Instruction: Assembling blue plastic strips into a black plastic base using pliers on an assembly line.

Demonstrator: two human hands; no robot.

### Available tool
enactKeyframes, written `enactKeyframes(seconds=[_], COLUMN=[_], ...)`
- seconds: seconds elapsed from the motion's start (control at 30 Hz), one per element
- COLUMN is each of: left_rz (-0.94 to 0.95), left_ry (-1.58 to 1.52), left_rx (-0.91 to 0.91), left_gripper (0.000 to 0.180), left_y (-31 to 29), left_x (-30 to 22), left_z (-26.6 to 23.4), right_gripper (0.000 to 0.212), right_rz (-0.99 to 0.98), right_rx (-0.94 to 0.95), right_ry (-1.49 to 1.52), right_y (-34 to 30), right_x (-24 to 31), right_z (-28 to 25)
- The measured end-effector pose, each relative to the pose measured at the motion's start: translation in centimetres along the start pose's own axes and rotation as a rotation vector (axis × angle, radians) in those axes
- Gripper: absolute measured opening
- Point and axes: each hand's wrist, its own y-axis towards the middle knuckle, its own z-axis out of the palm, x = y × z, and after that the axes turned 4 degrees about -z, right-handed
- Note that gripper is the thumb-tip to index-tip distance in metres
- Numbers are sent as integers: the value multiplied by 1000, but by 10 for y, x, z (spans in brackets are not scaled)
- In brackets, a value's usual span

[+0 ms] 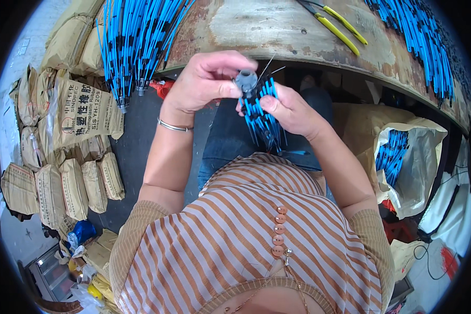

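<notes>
My left hand [209, 81] pinches a grey round plastic piece [246, 82] with a hole in its top, thumb and fingers at its side. Just below it, my right hand [293, 112] is closed round a short bundle of thin blue-and-black sticks [257, 118]. The grey piece sits against the upper end of the bundle; whether they are joined I cannot tell. A couple of thin dark strands stick up beside the grey piece. Both hands are over my lap, in front of the table edge, and part of the bundle is hidden by my right fingers.
On the worn wooden table [246, 23] lie yellow-handled pliers [340, 31]. Blue-and-black bundles [136, 42] hang over its left edge, with more sticks [421, 47] at the right. An open paper sack [429, 152] holds others. Filled brown sacks [86, 112] are stacked at left.
</notes>
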Motion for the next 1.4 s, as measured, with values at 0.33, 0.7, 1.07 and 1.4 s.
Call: enactKeyframes(seconds=[0.33,0.7,1.07,1.4], left_rz=[158,92,179,86], left_ry=[660,442,452,454], left_rx=[-970,-898,-725,-961], left_gripper=[35,39,42,28], left_y=[-1,-19,-37,-27], left_x=[36,20,13,9], left_z=[76,71,54,70], right_gripper=[31,24,21,23], right_rz=[24,-257,-151,-211], right_rx=[-467,-672,-116,-304], right_ry=[-393,-657,-676,-901], right_y=[8,-1,11,17], right_x=[2,-11,-1,0], right_z=[20,43,10,38])
